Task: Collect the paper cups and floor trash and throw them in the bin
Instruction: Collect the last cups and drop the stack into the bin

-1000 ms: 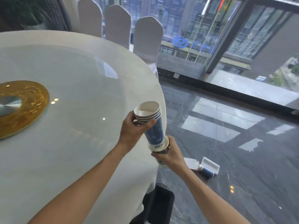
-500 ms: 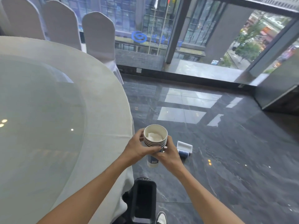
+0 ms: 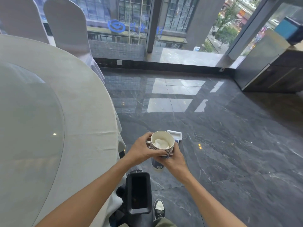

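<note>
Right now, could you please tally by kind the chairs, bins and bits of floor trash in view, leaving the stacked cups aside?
White-covered chairs: 2
Black bin: 1
Small white box on the floor, partly hidden behind the cups: 1
Total: 4

A big round worktop (image 3: 85,112) fills the left side, draped in a pale cloth, with a glass disc (image 3: 29,128) lying on top and catching small ceiling lights. Two chairs in white covers (image 3: 65,25) stand at its far edge, backs to the window wall (image 3: 131,22). The floor (image 3: 229,145) is dark polished stone, mirroring bright panes. A dark wooden cabinet (image 3: 278,74) sits at the right. Outside, a blue sign (image 3: 116,27) shows on the building opposite.
</note>
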Motion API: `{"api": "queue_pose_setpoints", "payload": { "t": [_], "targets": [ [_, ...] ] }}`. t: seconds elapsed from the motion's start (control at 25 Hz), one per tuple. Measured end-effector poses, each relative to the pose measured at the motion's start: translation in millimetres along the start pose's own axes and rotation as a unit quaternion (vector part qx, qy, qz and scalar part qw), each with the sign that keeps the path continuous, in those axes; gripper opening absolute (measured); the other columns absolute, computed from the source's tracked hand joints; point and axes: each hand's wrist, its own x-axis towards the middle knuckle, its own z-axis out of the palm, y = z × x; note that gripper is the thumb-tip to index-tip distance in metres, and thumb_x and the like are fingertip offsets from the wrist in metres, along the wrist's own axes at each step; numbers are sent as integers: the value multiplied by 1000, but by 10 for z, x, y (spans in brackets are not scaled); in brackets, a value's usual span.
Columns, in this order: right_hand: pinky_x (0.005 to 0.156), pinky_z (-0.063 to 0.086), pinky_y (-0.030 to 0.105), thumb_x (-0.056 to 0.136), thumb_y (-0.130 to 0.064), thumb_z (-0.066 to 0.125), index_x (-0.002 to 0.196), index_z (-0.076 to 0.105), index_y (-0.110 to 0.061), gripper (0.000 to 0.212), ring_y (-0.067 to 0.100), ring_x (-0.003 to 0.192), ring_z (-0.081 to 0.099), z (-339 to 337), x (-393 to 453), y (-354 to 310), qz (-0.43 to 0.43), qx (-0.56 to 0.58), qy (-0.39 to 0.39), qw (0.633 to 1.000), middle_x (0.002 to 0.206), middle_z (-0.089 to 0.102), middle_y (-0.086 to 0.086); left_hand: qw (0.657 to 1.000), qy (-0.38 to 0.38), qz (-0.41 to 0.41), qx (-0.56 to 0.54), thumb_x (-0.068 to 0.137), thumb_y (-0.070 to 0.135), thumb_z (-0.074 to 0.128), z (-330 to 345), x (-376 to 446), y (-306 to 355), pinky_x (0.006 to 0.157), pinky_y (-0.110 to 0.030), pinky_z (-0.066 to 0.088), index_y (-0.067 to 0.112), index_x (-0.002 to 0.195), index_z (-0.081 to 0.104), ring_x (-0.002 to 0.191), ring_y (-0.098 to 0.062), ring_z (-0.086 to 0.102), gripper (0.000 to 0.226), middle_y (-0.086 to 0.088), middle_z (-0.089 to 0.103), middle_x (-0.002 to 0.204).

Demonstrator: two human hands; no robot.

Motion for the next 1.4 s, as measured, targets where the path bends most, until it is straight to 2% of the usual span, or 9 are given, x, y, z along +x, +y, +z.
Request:
{"api": "queue_pose_setpoints", "payload": {
  "t": [0.12,0.28,0.36,0.52,0.6,0.72,0.84,1.12,1.4],
  "targets": [
    [85,60,33,64,-39,95,122,57,-42,70,5,105,70,-65,-105,96,11,-12,15,1000,117,70,-13,1000,-23,-8,-12,67,38,95,138,-56,-38,83,-16,56,36,126,65,100,5,68,67,19,74,111],
    [83,54,25,59,-44,93,122,56,-41,73,2,105,61,-59,-113,195,38,-83,9,996,116,50,-6,992,-6,-85,-90,96,37,69,177,-79,-132,72,-19,52,36,120,68,89,-7,67,25,11,73,103],
    [89,55,30,56,-48,92,123,53,-44,78,3,110,59,-57,-88,266,45,-103,-28,993,116,48,-7,989,19,-124,-77,99,32,64,193,-88,-269,71,-29,56,30,123,69,82,-13,68,25,-2,73,103],
    [90,59,40,59,-38,93,123,55,-43,74,16,118,58,-17,84,483,44,-131,-113,984,119,55,-3,977,77,-176,-89,94,23,69,332,-160,-613,81,-43,65,16,115,73,80,-18,74,22,-4,78,97],
    [92,60,41,64,-22,92,124,59,-37,70,22,120,61,-28,202,625,32,-145,-173,974,121,59,1,970,100,-198,-103,93,21,71,449,-204,-782,78,-36,65,14,114,74,84,-17,75,23,-3,78,99],
    [87,56,33,79,1,74,115,60,-34,52,11,105,63,-154,298,674,59,-143,-260,953,117,61,0,950,156,-235,-131,91,16,72,703,-268,-1026,75,-28,62,15,118,73,91,-16,75,27,0,78,103],
    [88,53,34,96,-6,56,110,60,-40,36,11,101,64,-222,388,899,120,-142,-351,918,111,66,-8,921,227,-268,-168,91,10,72,1066,-382,-1224,72,-26,59,13,114,73,88,-15,70,23,-2,77,102],
    [78,56,55,97,-9,50,112,71,-11,26,25,81,62,-52,429,1976,99,-240,-352,899,95,72,17,860,320,-342,-204,84,15,76,1923,-678,-1953,84,-46,64,23,108,77,90,-26,76,25,-4,79,95],
    [86,58,43,93,-21,57,113,68,-19,23,20,97,69,760,516,3206,154,-298,-282,899,105,73,-2,851,324,-386,-147,87,11,75,2011,-520,-3293,65,-11,45,14,108,74,92,-10,69,21,4,75,101]
  ]
}}
